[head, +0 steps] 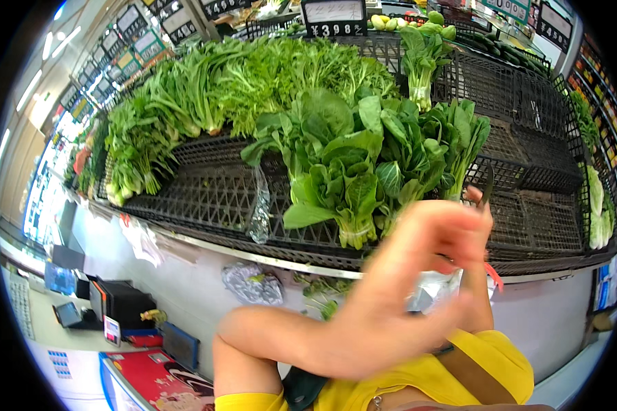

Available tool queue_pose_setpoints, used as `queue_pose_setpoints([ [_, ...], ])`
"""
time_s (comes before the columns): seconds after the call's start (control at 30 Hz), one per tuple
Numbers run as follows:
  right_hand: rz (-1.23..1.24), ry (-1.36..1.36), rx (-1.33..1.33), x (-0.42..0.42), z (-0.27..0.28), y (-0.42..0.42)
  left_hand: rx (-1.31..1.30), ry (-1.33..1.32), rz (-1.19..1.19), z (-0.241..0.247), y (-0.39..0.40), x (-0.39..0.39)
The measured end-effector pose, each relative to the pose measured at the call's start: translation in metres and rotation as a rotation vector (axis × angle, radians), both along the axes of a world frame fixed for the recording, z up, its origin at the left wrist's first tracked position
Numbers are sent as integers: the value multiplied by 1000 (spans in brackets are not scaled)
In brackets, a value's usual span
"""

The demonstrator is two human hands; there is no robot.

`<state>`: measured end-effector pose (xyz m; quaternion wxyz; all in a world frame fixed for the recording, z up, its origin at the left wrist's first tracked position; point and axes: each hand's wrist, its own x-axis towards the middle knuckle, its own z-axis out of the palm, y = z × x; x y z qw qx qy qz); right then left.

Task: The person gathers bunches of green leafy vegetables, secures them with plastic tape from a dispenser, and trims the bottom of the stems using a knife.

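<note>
My left hand (416, 257), blurred, is raised in front of the crates with thumb and fingers apart and nothing visible between them. Behind it, my right hand (482, 213) is mostly hidden; a slim dark blade, perhaps a small knife (488, 187), sticks up from its fingers. Past the hands stand bunches of leafy greens with broad leaves (339, 159), the nearest one bound at its stems (357, 234). A slimmer bunch (460, 144) stands upright just beyond my right hand. A red strip (493, 277) hangs near my right forearm.
Black plastic crates (200, 195) line the sloping display, with frilly greens (283, 72) at the back left. A crumpled clear plastic wrap (260, 205) lies in one crate. Below the metal edge (308, 267) are a plastic bag (252, 282) and loose leaves (326, 298). Checkout equipment (126, 303) stands left.
</note>
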<state>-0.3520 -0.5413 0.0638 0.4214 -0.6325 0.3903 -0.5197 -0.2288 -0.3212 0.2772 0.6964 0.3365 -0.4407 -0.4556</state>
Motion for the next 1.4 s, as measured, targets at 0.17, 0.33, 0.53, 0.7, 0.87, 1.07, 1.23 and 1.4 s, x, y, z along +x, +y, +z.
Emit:
queue_pose_setpoints([
  [0.17, 53, 260, -91, 38, -4, -41, 34, -56, -250, 27, -10, -22],
  [0.33, -26, 407, -24, 46, 2, -41, 18, -80, -323, 31, -32, -16],
  [0.53, -1, -117, -86, 9, 6, -60, -16, -311, -85, -7, -11, 73],
  [0.7, -155, -46, -335, 32, 106, -99, 146, -22, 513, -65, 16, 185],
  [0.87, -301, 187, -411, 102, 149, -220, 530, -142, 555, -151, 34, 254],
  [1.07, -456, 587, -105, 151, 117, -275, 663, -101, 460, -204, 34, 271],
  [1.23, -359, 726, 25, 138, 33, -298, 600, -275, 302, -256, 1, 264],
  [1.4, -140, 53, 52, 80, 73, -183, 644, -467, 362, -252, -15, 253],
])
